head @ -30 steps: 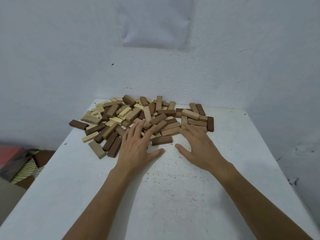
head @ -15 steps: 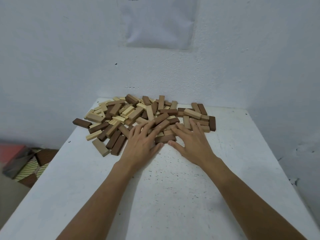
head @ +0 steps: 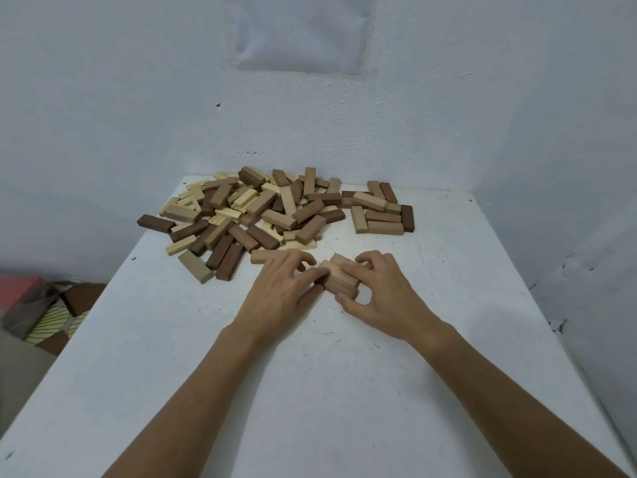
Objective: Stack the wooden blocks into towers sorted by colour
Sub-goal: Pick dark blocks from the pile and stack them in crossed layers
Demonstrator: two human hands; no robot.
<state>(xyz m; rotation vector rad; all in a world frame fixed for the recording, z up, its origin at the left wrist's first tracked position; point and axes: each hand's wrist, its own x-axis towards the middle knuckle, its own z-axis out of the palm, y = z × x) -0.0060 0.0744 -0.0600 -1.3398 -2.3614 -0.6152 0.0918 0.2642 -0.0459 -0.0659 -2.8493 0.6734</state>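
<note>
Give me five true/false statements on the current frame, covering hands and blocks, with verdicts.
1. The left hand and right hand both grip a small group of mid-brown blocks. True.
2. A finished tower stands on the table. False: no tower stands yet.
3. The pile mixes pale, mid-brown and dark blocks. True.
4. The gripped blocks sit in the middle of the pile. False: they are in front of it, nearer the person.
5. A dark brown block lies at the pile's far left. True.
</note>
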